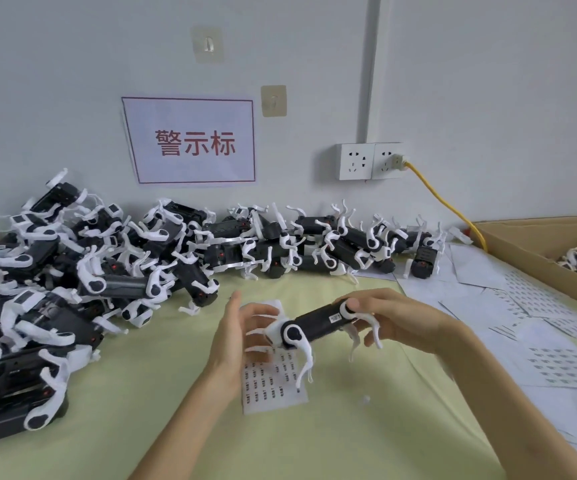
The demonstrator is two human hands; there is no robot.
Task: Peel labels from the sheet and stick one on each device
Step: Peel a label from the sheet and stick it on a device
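— What's on your left?

— A heap of black plastic devices with white curved legs (72, 271), piled along the wall and down the yellow-green desk (349, 427). I judge these still want labels, though I can't read them from here.

— And your hands?

— My left hand (242, 327) is at the near end of one black device with white legs (314, 327), fingers loosely spread around its white end cap; whether they truly grip it I cannot tell. Beneath lies the white label sheet printed with rows of small dark labels (273, 379), flat on the desk. My right hand (394, 320) holds the device's far end, thumb on the round white joint.

— Which step?

— A small white label (335, 318) already sits on the body, so this one looks done.

— Next?

— Probably set it in the brown cardboard box (522, 258) on the right, then peel a fresh label cleanly.
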